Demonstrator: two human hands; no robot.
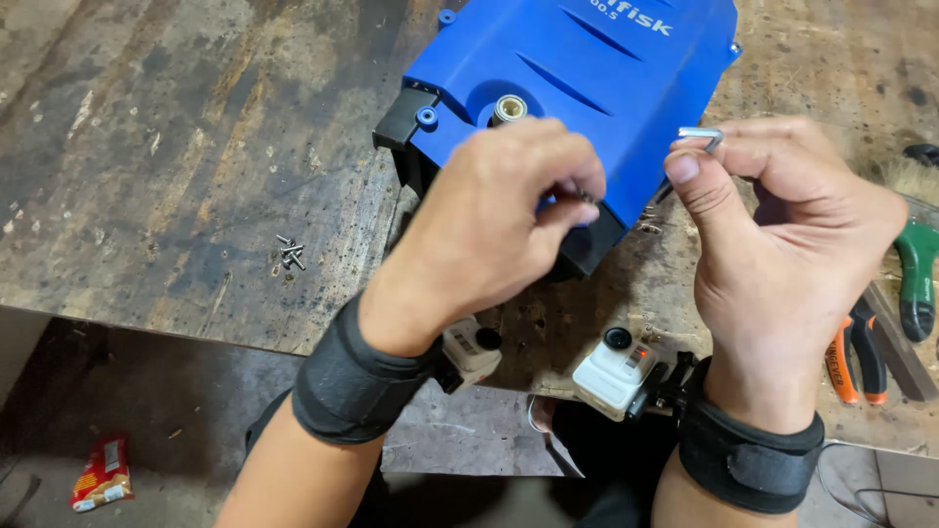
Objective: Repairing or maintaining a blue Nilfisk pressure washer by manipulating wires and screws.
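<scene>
Lying on a worn, stained workbench (176, 147), a blue plastic machine housing (587, 88) is seen at the far middle of the scene, with a black part at its near edge and a brass fitting (509, 106) set in a round recess. The left hand (489, 230) is placed over the near right corner of the housing, its fingertips pinched together on something small and dark; what is pinched cannot be made out clearly. The right hand (782, 254) is held just to the right of that corner, and a bent metal hex key (702, 137) is gripped between its thumb and curled fingers, the short arm of the key showing above the thumb. The two hands are close together but not touching.

Black straps are worn on both wrists, and a small white camera (616, 370) is mounted under each one. A few loose screws (290, 252) are scattered on the bench, well to the left of the hands. At the right edge of the bench, orange-handled pliers (856, 357) are laid near the right wrist, a green-handled tool (917, 279) lies beyond them, and a brush (915, 176) with pale bristles is partly seen farther off. On the floor at the near left, a red and yellow wrapper (101, 472) is lying.
</scene>
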